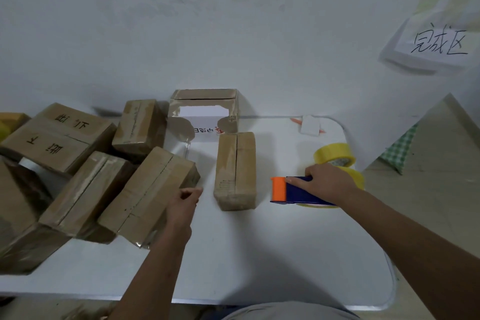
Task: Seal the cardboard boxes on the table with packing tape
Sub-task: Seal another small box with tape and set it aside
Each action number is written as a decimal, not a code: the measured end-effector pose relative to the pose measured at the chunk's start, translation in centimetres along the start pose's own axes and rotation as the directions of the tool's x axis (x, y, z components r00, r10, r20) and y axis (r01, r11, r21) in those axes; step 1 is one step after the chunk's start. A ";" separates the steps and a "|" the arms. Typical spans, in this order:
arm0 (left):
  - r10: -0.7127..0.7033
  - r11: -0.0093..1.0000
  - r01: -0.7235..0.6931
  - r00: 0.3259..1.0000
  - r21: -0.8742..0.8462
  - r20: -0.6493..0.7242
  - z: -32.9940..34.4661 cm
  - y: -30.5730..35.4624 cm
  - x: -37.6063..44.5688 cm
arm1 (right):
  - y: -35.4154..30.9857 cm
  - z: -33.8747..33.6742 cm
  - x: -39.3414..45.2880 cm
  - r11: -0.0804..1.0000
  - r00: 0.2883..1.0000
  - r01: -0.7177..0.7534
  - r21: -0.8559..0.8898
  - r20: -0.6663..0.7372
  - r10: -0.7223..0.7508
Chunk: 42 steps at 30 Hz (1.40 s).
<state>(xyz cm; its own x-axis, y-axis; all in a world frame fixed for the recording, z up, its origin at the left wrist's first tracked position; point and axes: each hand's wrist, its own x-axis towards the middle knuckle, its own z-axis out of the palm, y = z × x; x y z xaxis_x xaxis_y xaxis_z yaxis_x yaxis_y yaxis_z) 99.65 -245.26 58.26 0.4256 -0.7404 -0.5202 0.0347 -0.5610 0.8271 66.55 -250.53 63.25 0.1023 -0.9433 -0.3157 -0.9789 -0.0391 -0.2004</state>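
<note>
On the white desk (259,254), a narrow cardboard box (235,171) lay lengthwise in the middle, its top seam running away from the person. To its right, the right hand (330,184) gripped a tape dispenser (293,190), fingers curled over its dark blue body, the orange end pointing toward the box but clear of it. A yellow roll of tape (335,154) sat just behind that hand, and part of another yellow roll showed beneath the dispenser. The left hand (183,205) hovered left of the box with its fingers loosely curled, holding nothing, close to the corner of a tilted box (150,192) at the edge of a pile. That pile of boxes (65,161) crowded the left side of the desk, several leaning on one another. Behind the middle box stood a white carton (205,114) with a torn front, against the wall. A paper sign (436,44) with handwritten characters hung on the wall at the upper right.
</note>
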 end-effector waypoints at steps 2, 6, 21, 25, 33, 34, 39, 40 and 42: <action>-0.014 1.000 0.014 1.000 -0.018 0.010 0.1 0.0 -0.1 | -0.1 0.0 0.3 1.000 1.000 0.009 -0.011 0.008 -0.009; -0.024 1.000 0.023 0.999 0.017 0.048 0.9 0.0 -0.4 | -0.1 0.2 1.0 0.996 1.000 0.025 -0.085 0.021 -0.023; 0.004 0.981 -0.021 0.996 0.194 0.085 0.9 2.2 2.2 | -2.6 4.9 1.6 0.988 0.997 -0.007 -0.155 0.075 0.019; 0.052 0.961 -0.090 0.988 0.260 0.149 0.8 3.3 3.0 | -2.8 4.6 1.5 0.993 0.995 -0.041 -0.110 0.087 0.051; 0.168 0.850 -0.228 0.972 0.475 0.164 0.2 2.9 4.0 | -2.9 5.4 1.3 0.988 0.994 -0.044 -0.146 0.097 0.058; 0.179 0.837 -0.242 0.969 0.491 0.172 0.3 2.9 4.1 | -3.0 5.3 1.3 0.988 0.993 -0.050 -0.143 0.100 0.065; 0.254 0.743 -0.319 0.948 0.589 0.193 -0.8 3.3 4.5 | -3.8 5.2 1.5 0.989 0.991 -0.073 -0.132 0.104 0.087; 0.280 0.702 -0.347 0.937 0.622 0.207 -1.2 3.4 4.6 | -3.9 5.2 1.5 0.989 0.992 -0.070 -0.133 0.097 0.084; 0.305 0.607 -0.388 0.920 0.694 0.247 -1.8 3.7 4.6 | -4.1 5.2 1.5 0.989 0.994 -0.061 -0.137 0.081 0.072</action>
<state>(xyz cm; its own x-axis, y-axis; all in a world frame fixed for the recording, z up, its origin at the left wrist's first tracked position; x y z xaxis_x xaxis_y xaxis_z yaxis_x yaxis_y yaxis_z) 103.34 -250.08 59.32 0.1784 -0.9435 -0.2793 -0.7714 -0.3103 0.5555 71.65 -250.11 58.78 0.0452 -0.9140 -0.4032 -0.9983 -0.0266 -0.0516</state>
